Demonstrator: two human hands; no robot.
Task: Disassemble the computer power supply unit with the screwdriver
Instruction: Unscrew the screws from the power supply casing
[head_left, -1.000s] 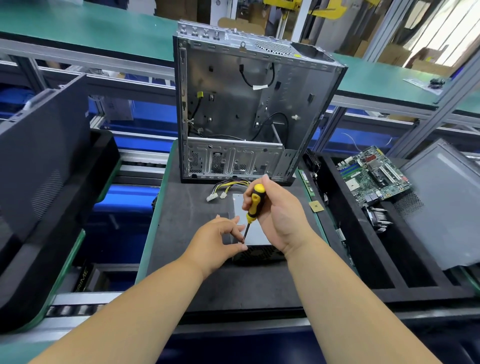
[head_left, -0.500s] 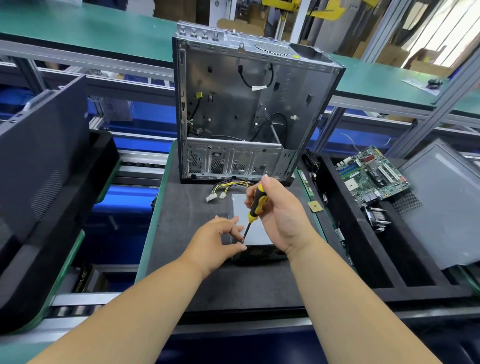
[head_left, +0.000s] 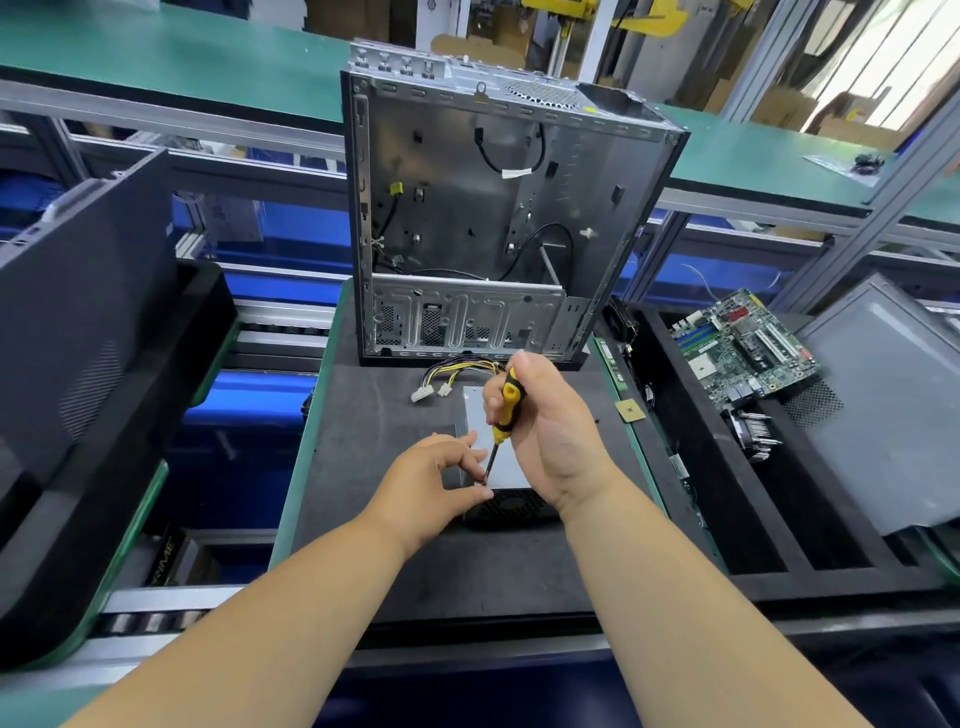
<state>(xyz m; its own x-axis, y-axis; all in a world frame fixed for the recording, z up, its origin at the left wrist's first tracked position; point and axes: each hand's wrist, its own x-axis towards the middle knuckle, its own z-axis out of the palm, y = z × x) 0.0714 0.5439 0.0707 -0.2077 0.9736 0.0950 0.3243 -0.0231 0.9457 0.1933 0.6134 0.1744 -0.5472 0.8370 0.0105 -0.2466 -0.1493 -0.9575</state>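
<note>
The grey power supply unit (head_left: 503, 467) lies flat on the black foam mat (head_left: 395, 551), its black fan grille facing me. A bundle of yellow and black cables with white plugs (head_left: 447, 376) runs from its far end. My right hand (head_left: 550, 436) grips the yellow and black screwdriver (head_left: 506, 402), whose tip stands on the unit's near left top edge. My left hand (head_left: 436, 483) rests on the unit's left side, with fingertips pinched close around the screwdriver tip; what they pinch is hidden.
An empty computer case (head_left: 493, 223) stands upright just behind the unit. A black tray to the right holds a green motherboard (head_left: 743, 345) and a grey side panel (head_left: 883, 405). A dark panel (head_left: 78, 322) leans at the left. Green conveyor benches (head_left: 171, 57) run behind.
My right hand has turned slightly on the screwdriver handle. The tip stays at the same spot, and my left hand has barely moved.
</note>
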